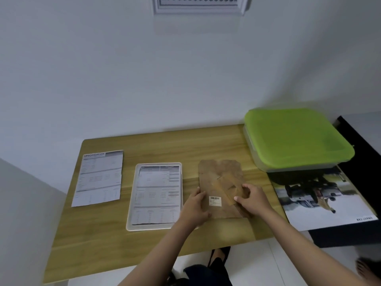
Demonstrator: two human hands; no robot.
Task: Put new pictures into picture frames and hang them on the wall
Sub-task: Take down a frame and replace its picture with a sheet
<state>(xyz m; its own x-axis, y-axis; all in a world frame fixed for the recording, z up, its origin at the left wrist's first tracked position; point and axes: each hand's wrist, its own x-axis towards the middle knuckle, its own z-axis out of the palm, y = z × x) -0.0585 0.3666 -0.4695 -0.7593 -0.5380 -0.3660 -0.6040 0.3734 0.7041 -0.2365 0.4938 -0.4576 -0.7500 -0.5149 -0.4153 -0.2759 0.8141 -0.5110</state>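
Observation:
A brown frame back panel (221, 176) with a white barcode sticker lies face down on the wooden table (103, 240). My left hand (194, 207) grips its left edge. My right hand (252, 198) pinches a small tab on the panel's right side. To the left lies a white picture frame (155, 196) with a printed sheet in it. Further left rests a loose printed sheet (100, 177) headed "Specification". A white framed picture (199, 5) hangs on the wall above, cut off by the top edge.
A clear box with a green lid (294, 139) stands at the table's back right corner. A large photo poster (327, 201) lies on a dark surface to the right. White floor and dark shoes show below the table's front edge.

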